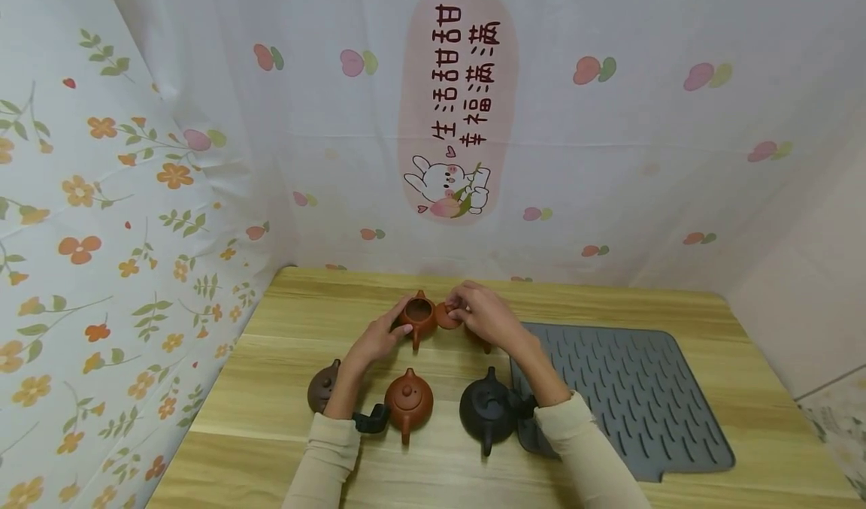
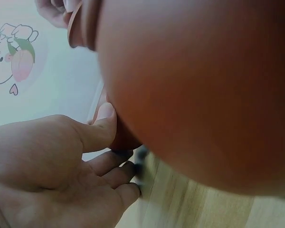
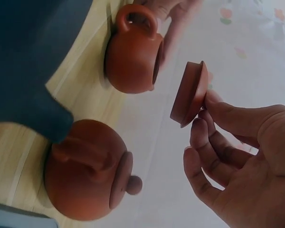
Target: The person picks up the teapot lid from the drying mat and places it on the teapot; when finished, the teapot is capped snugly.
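At the back of the table stands a reddish-brown teapot (image 1: 418, 327) with its mouth uncovered. My left hand (image 1: 383, 337) holds it from the left side, thumb near the handle. In the left wrist view the thumb (image 2: 104, 116) presses its wall, while a nearer teapot (image 2: 194, 104) fills much of that view. My right hand (image 1: 483, 315) pinches a matching lid (image 3: 190, 95) between thumb and fingers, raised just right of the open mouth. A lidded reddish teapot (image 3: 85, 175) stands below this hand, largely hidden by it in the head view.
Nearer on the wooden table are a dark brown teapot (image 1: 321, 389) partly behind the left forearm, a lidded reddish teapot (image 1: 409, 400) and a black teapot (image 1: 485, 411). A grey ridged mat (image 1: 629, 396) lies at the right. Printed cloth (image 1: 325, 156) hangs along the back.
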The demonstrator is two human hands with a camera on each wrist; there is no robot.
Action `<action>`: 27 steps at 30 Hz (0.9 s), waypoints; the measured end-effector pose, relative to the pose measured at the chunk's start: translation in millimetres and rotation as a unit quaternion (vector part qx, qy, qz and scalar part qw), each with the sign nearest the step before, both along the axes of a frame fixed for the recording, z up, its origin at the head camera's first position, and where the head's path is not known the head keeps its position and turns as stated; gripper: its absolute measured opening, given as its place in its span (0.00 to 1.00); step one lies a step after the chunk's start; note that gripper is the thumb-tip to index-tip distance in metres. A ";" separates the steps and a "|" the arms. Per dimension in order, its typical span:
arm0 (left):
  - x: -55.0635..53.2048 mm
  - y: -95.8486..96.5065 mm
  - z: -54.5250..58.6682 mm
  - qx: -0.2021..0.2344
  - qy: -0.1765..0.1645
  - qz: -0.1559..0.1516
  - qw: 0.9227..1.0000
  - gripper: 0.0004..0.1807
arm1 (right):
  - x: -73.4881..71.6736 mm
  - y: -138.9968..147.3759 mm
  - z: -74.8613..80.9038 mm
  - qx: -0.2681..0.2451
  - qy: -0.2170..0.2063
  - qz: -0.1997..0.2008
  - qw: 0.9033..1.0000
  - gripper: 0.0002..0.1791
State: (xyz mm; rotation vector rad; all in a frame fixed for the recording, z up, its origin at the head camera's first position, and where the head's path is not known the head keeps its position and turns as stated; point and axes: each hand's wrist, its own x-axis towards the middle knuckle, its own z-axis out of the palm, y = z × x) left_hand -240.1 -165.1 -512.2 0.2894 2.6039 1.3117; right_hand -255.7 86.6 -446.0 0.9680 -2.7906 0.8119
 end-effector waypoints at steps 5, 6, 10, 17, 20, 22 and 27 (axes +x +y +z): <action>0.6 -1.6 1.5 -0.006 0.004 -0.004 1.000 0.36 | -6.1 -9.4 0.2 0.009 -0.011 0.010 1.000 0.05; 0.8 -1.8 1.3 -0.006 0.002 -0.004 1.000 0.36 | -7.2 -10.4 -0.8 0.009 -0.011 0.013 1.000 0.05; 0.9 -2.0 0.0 -0.007 -0.001 -0.006 1.000 0.36 | -9.9 -13.6 -3.6 0.009 -0.011 0.012 1.000 0.05; 1.6 -2.3 1.1 -0.006 0.005 -0.003 1.000 0.36 | -18.2 -26.4 -1.7 0.019 -0.015 0.020 1.000 0.05; -1.3 -4.5 -5.8 -0.007 0.025 -0.015 1.000 0.36 | -21.7 -32.7 0.5 0.028 -0.021 0.021 0.999 0.05; -4.7 -6.6 -14.1 -0.014 0.042 -0.024 0.999 0.35 | -23.3 -35.6 1.9 0.032 -0.030 0.018 0.999 0.05; -4.1 -5.8 -13.2 -0.011 0.042 -0.022 0.999 0.35 | -27.1 -40.1 3.7 0.046 -0.039 0.020 0.998 0.04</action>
